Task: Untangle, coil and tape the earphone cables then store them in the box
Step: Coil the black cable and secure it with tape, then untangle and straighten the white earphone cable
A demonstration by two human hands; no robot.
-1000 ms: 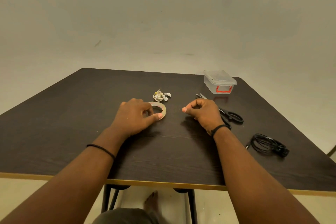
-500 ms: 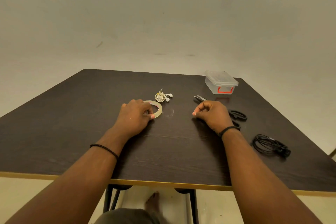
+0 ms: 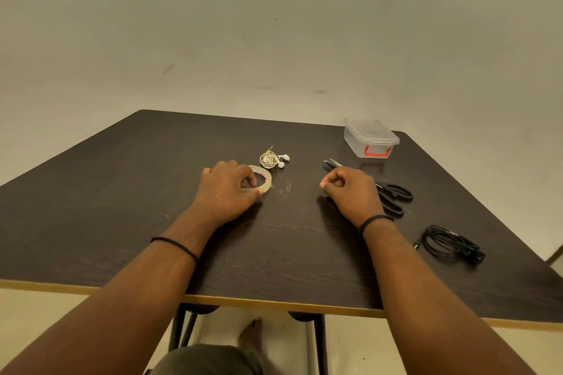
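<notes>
My left hand (image 3: 227,192) grips a clear tape roll (image 3: 267,180) lying flat on the dark table (image 3: 122,192). My right hand (image 3: 350,192) sits to the right of the roll and pinches the end of a clear tape strip (image 3: 286,187) that stretches from the roll. A coiled white earphone bundle (image 3: 269,159) lies just beyond the roll. A coiled black earphone cable (image 3: 444,242) lies near the table's right edge. The clear box (image 3: 370,138) with a red latch stands lidded at the far right corner.
Black-handled scissors (image 3: 394,195) lie right behind my right hand, blades pointing left and away. The table's front edge (image 3: 274,303) has a yellow trim, with a bare foot (image 3: 251,332) and table legs visible below it.
My right hand has moved to the right, away from the roll, drawing out a length of clear tape. My left hand has stayed on the roll.
</notes>
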